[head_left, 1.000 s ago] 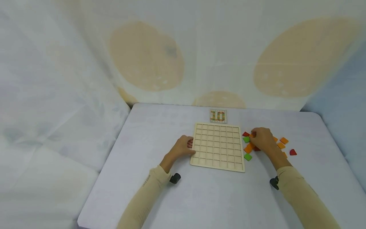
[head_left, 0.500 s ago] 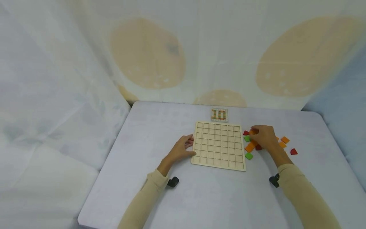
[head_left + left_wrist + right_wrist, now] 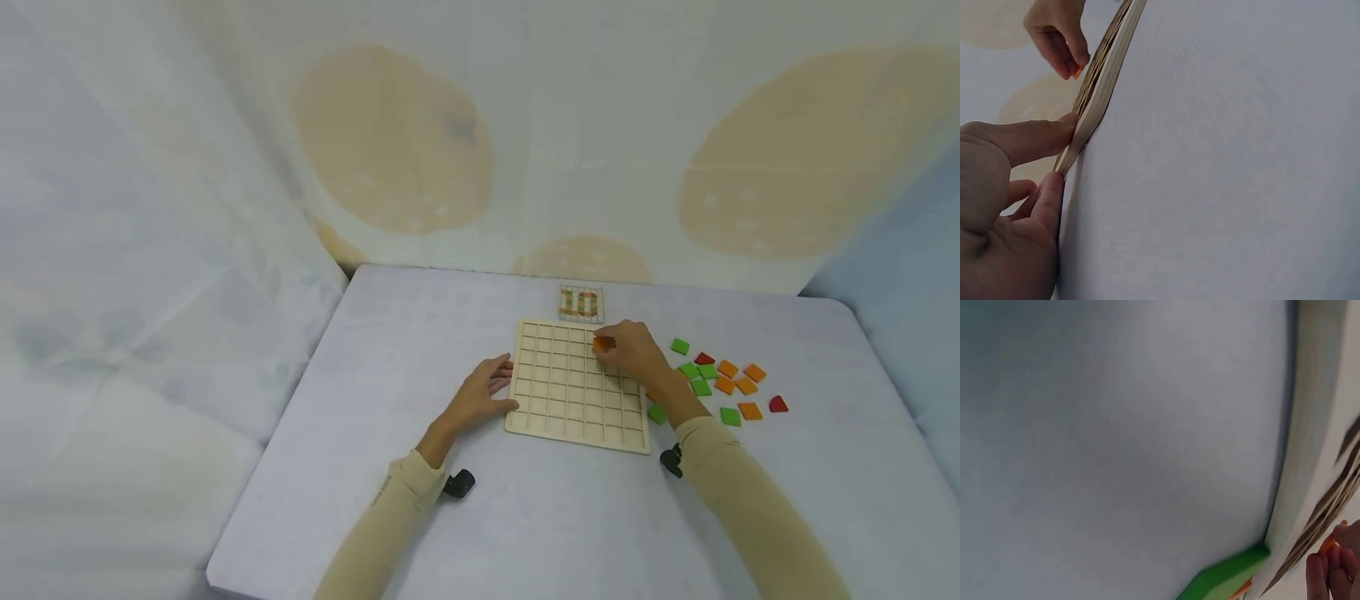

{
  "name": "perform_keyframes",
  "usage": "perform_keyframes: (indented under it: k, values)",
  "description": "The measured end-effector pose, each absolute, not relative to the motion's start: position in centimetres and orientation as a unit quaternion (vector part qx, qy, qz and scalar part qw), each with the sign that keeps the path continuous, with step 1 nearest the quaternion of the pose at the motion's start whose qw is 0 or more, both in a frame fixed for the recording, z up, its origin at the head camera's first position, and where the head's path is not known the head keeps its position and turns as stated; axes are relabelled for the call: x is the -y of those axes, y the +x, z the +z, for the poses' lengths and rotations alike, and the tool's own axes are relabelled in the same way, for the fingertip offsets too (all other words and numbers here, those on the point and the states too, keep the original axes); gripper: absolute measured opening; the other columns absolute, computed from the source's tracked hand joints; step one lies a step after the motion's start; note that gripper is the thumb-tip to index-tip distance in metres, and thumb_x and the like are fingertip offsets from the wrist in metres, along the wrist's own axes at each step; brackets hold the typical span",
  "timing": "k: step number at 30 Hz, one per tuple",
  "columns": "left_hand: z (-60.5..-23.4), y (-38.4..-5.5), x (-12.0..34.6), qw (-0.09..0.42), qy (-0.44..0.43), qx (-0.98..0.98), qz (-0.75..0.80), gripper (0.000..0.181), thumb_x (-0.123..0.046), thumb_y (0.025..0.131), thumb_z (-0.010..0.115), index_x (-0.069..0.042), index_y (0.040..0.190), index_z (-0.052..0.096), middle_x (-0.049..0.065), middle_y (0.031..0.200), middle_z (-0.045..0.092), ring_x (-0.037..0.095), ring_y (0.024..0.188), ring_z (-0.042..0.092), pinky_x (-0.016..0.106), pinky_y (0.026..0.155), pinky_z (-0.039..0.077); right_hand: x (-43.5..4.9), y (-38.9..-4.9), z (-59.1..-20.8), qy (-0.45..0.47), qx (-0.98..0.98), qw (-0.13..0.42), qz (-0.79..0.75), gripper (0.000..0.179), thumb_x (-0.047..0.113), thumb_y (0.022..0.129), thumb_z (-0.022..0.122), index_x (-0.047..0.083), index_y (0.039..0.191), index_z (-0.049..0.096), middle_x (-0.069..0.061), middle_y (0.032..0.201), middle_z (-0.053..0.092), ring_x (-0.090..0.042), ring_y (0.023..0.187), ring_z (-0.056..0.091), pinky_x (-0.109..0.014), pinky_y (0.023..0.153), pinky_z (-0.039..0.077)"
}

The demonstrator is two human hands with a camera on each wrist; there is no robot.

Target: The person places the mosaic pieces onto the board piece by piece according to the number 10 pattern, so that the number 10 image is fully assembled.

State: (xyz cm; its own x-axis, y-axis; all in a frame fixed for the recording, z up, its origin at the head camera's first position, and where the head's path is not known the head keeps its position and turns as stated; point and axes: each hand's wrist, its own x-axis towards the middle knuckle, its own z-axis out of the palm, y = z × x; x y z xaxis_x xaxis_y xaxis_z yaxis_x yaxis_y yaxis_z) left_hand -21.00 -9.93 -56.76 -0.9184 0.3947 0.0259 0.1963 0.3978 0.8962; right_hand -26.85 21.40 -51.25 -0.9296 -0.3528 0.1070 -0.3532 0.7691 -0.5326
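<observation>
A pale wooden grid board (image 3: pixel 582 395) lies on the table. Over its upper right part, my right hand (image 3: pixel 630 350) pinches an orange square tile (image 3: pixel 603 343) between thumb and fingertips. The left wrist view also shows that orange tile (image 3: pixel 1077 72) just above the board's surface. At the board's left edge my left hand (image 3: pixel 480 390) rests with loosely extended fingers; its thumb (image 3: pixel 1060 132) touches the rim and the other fingertips lie along the side. Beyond the board lies a small card (image 3: pixel 581 303) printed with a coloured "10" on a grid.
Right of the board lie loose tiles: several green squares (image 3: pixel 701 387), several orange squares (image 3: pixel 746 385), a red piece (image 3: pixel 704 359) and another red piece (image 3: pixel 778 404). My right forearm covers part of this pile. Fabric walls (image 3: pixel 585 125) rise behind the white table (image 3: pixel 555 525).
My right hand has moved left from the tile pile to above the board, carrying an orange tile. More tiles are now uncovered. The left hand stays at the board's edge.
</observation>
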Motion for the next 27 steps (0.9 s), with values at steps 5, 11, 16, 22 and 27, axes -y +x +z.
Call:
perform_keyframes:
  k: [5, 11, 16, 22, 27]
  values:
    - [-56.9, -20.6, 9.7, 0.102, 0.184, -0.832, 0.513, 0.091, -0.002, 0.077, 0.082, -0.005, 0.152, 0.030, 0.001, 0.134, 0.046, 0.013, 0.125, 0.047, 0.013, 0.104, 0.041, -20.8, -26.5, -51.7, 0.196, 0.944, -0.003, 0.265, 0.034, 0.007, 0.083, 0.073, -0.006, 0.114, 0.070, -0.022, 0.101, 0.070, -0.030, 0.084, 0.066, -0.040, 0.068, 0.061]
    - [-56.6, -20.2, 9.9, 0.103, 0.192, -0.825, 0.522, 0.092, 0.002, 0.076, 0.081, -0.003, 0.152, 0.028, 0.004, 0.136, 0.045, 0.015, 0.126, 0.046, 0.014, 0.105, 0.040, -20.7, -26.0, -51.2, 0.205, 0.941, -0.017, 0.267, 0.024, 0.007, 0.086, 0.073, -0.003, 0.108, 0.073, -0.018, 0.100, 0.071, -0.032, 0.088, 0.067, -0.043, 0.074, 0.061]
    - [-56.4, -20.2, 9.8, 0.103, 0.192, -0.824, 0.523, 0.092, 0.001, 0.076, 0.081, -0.003, 0.151, 0.029, 0.004, 0.136, 0.045, 0.015, 0.127, 0.046, 0.014, 0.106, 0.040, -20.9, -25.9, -50.4, 0.256, 0.930, -0.017, 0.265, 0.011, -0.001, 0.085, 0.072, -0.002, 0.095, 0.076, -0.016, 0.099, 0.070, -0.034, 0.094, 0.065, -0.046, 0.079, 0.060]
    - [-56.1, -20.2, 9.9, 0.096, 0.194, -0.839, 0.499, 0.091, -0.004, 0.077, 0.082, -0.004, 0.151, 0.030, 0.004, 0.136, 0.046, 0.016, 0.126, 0.047, 0.013, 0.107, 0.038, -21.1, -25.8, -50.4, 0.333, 0.917, 0.013, 0.218, 0.009, 0.000, 0.083, 0.076, -0.004, 0.091, 0.077, -0.015, 0.096, 0.069, -0.032, 0.092, 0.064, -0.048, 0.084, 0.058]
    - [-56.4, -20.2, 10.0, 0.098, 0.189, -0.841, 0.498, 0.090, -0.004, 0.077, 0.082, -0.004, 0.151, 0.031, 0.004, 0.136, 0.046, 0.016, 0.127, 0.047, 0.013, 0.107, 0.038, -20.6, -24.5, -50.1, 0.330, 0.930, -0.008, 0.161, 0.019, -0.003, 0.089, 0.066, -0.007, 0.107, 0.072, -0.020, 0.114, 0.066, -0.039, 0.109, 0.059, -0.051, 0.095, 0.053]
